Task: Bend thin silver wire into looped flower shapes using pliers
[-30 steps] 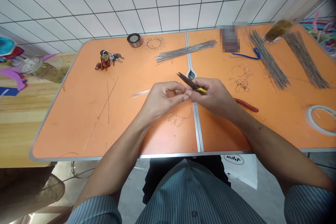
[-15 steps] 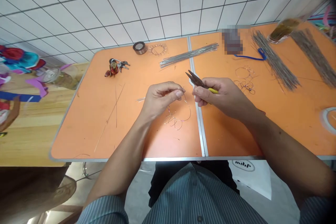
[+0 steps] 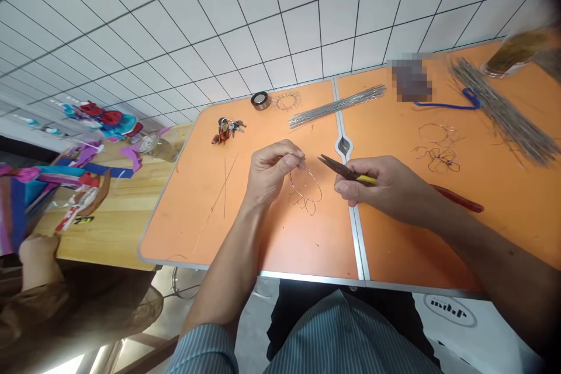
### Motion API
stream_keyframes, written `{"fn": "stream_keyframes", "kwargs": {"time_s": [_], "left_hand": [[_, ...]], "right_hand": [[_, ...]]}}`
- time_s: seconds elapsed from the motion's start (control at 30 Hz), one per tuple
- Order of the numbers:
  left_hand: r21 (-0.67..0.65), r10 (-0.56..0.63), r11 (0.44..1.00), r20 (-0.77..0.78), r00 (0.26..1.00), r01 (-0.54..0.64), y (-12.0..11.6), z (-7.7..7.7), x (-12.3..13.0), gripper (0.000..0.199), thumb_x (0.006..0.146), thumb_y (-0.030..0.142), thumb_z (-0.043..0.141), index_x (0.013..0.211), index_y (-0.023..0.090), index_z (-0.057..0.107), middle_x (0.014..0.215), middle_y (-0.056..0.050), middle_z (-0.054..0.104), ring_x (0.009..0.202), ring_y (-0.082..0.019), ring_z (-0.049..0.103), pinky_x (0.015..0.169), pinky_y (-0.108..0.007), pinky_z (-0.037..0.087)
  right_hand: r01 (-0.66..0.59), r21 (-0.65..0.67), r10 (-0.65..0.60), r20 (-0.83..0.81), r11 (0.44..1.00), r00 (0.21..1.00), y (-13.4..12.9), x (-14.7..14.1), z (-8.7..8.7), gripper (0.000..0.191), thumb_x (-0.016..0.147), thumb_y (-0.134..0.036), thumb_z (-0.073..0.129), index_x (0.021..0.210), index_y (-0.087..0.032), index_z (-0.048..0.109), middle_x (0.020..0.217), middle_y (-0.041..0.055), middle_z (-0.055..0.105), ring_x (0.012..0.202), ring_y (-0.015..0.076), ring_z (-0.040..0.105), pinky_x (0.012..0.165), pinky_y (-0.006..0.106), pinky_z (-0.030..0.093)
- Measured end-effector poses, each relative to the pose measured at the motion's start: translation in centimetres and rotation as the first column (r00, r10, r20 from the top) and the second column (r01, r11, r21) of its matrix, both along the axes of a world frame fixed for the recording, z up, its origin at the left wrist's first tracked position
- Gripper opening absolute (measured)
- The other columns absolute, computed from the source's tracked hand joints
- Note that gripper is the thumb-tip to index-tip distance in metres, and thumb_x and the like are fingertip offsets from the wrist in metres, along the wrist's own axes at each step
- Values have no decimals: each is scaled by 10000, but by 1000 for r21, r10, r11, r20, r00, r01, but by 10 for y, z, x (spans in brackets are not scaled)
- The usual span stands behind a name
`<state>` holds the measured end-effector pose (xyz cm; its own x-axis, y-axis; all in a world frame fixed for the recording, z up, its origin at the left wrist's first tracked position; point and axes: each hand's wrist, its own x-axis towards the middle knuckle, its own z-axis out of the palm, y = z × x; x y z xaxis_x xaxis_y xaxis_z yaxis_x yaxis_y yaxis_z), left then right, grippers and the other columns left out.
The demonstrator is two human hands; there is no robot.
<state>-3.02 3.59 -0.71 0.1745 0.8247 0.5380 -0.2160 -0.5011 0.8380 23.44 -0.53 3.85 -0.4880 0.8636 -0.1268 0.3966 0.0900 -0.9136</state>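
My left hand (image 3: 274, 172) pinches a thin wire ring (image 3: 321, 193) between thumb and fingertips; small wire loops hang from the ring's lower side above the orange table (image 3: 315, 251). In my right hand (image 3: 379, 184) is a pair of pliers (image 3: 339, 168) with dark pointed jaws and a yellow handle. The jaws look nearly closed and point left toward my left hand, a short gap away from the wire. My right fingers cover most of the handles.
Bundles of straight wire (image 3: 337, 106) and darker wire (image 3: 504, 111) lie toward the back, with keys (image 3: 225, 130) and a tape roll (image 3: 260, 100) at the left. Finished-looking wire shapes (image 3: 438, 159) and a red-handled tool (image 3: 460, 197) lie right. Another person's arm (image 3: 39, 263) is at the far left.
The view has turned left, showing more of the neighbouring wooden table. My right hand with the pliers has dropped slightly relative to my left hand, which still pinches the wire ring.
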Motion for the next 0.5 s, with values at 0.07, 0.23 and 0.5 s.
{"fn": "stream_keyframes", "kwargs": {"time_s": [0.07,0.23,0.5], "left_hand": [[10,-16,1000,-7,1000,16,0,-1,0,94,948,398,880,965,307,897,764,-19,750,719,-138,731,738,-306,589],[31,-14,999,-42,999,15,0,-3,-2,67,963,357,863,992,312,903,823,-33,767,738,-145,731,714,-307,573],[44,63,997,-106,992,-58,-7,2,1,65,957,350,870,972,296,903,923,-61,825,877,-188,778,791,-336,621]], "right_hand": [[17,14,-17,-11,1000,1000,-2,-4,0,372,1023,-532,688,812,-225,689,761,2,741,735,172,695,674,315,467],[-52,-95,56,36,994,998,-3,-1,5,467,1048,-599,613,783,-222,696,764,22,760,728,185,713,683,328,493],[-116,-118,129,109,986,986,0,2,4,502,1053,-625,572,780,-225,705,746,28,755,709,197,710,657,340,465]]}}
